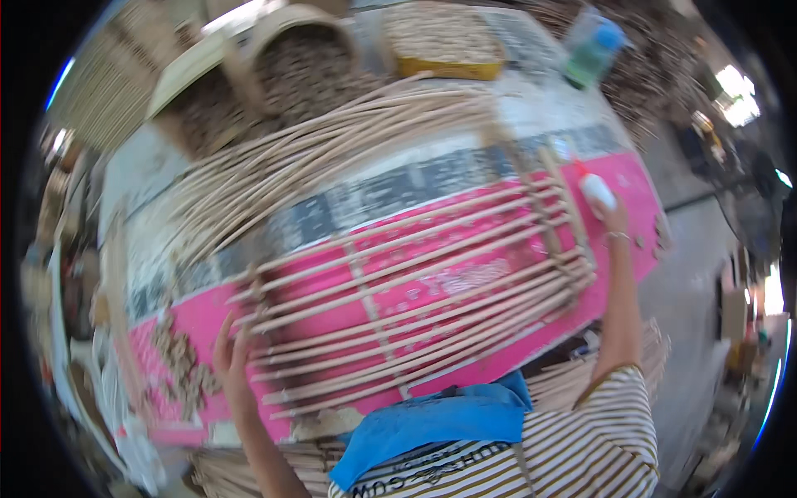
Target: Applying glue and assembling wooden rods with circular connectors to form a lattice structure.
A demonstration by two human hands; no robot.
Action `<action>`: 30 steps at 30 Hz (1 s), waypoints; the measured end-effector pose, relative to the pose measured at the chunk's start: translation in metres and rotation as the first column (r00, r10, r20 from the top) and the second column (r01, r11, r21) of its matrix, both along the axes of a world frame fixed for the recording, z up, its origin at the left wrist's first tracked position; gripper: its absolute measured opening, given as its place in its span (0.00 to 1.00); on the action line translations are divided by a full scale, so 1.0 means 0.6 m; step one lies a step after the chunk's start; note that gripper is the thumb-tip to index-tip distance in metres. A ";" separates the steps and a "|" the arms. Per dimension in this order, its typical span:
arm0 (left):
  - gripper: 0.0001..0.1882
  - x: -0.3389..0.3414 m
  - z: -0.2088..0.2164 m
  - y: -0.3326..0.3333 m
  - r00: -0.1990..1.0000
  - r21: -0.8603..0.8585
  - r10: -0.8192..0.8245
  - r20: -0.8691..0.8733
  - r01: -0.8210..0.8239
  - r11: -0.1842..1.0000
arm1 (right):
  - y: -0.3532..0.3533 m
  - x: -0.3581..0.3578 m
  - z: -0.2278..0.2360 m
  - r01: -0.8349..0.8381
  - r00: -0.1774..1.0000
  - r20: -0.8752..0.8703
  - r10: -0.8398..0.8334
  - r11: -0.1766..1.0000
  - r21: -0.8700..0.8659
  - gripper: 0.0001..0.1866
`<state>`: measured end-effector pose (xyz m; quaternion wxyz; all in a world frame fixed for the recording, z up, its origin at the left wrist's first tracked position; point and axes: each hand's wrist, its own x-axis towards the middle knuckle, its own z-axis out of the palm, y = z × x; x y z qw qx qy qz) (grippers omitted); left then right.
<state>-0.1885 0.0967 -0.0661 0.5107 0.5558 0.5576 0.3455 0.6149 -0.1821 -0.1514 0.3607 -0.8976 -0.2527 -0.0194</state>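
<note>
Across the pink part of the table lies a row of long, thin wooden sticks (415, 292), set roughly side by side. Short cross pieces, blurred, run over them near both ends. Beyond their right end my right hand (613, 217) is closed around a white squeeze bottle (596, 191) with a red tip. The bottle leans over the pink surface, its tip pointing away from me. At the left ends of the sticks is my left hand (232, 349), fingers stretched and apart, holding nothing I can see. Whether it touches a stick is unclear.
Loose sticks (332, 149) lie in a heap across the far side. Behind them stand two tipped containers (300, 25) of small brown pieces and a yellow tray (448, 70) of pale pieces. A green bottle (591, 56) stands far right. Small wooden bits (184, 365) lie at left.
</note>
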 end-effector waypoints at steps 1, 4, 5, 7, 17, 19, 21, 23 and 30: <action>0.26 -0.003 0.021 -0.010 0.998 -0.010 0.038 -0.056 -0.039 0.999 | 0.039 -0.049 0.000 -0.001 0.994 -0.107 0.008 0.998 0.060 0.39; 0.27 0.011 0.014 -0.007 0.996 -0.039 0.084 0.012 -0.083 0.996 | 0.099 -0.201 0.094 -0.215 0.897 -0.322 0.302 0.936 0.277 0.36; 0.26 0.004 -0.004 -0.006 0.997 0.008 0.071 0.032 -0.071 0.997 | 0.126 -0.267 0.122 -0.308 0.838 -0.319 0.443 0.866 0.394 0.34; 0.25 -0.002 -0.014 -0.007 0.993 -0.010 0.060 0.100 -0.060 0.998 | 0.184 -0.396 0.165 -0.463 0.746 -0.295 0.597 0.783 0.415 0.31; 0.23 -0.007 -0.013 -0.014 0.981 -0.036 0.099 0.166 -0.094 0.995 | 0.354 -0.788 0.221 -0.959 0.233 0.125 0.964 0.207 0.191 0.33; 0.23 -0.006 -0.016 -0.015 0.978 -0.040 0.112 0.177 -0.106 0.994 | 0.364 -0.814 0.226 -0.971 0.210 0.182 0.961 0.185 0.149 0.32; 0.22 -0.005 -0.022 -0.014 0.976 -0.029 0.112 0.189 -0.108 0.994 | 0.371 -0.829 0.230 -0.983 0.177 0.228 0.958 0.161 0.087 0.33; 0.22 -0.001 -0.018 -0.017 0.973 -0.029 0.122 0.196 -0.119 0.992 | 0.378 -0.839 0.231 -0.989 0.149 0.255 0.955 0.142 0.045 0.33; 0.22 -0.003 -0.031 -0.016 0.973 -0.009 0.127 0.190 -0.128 0.992 | 0.391 -0.855 0.226 -0.996 0.055 0.307 0.950 0.073 -0.049 0.34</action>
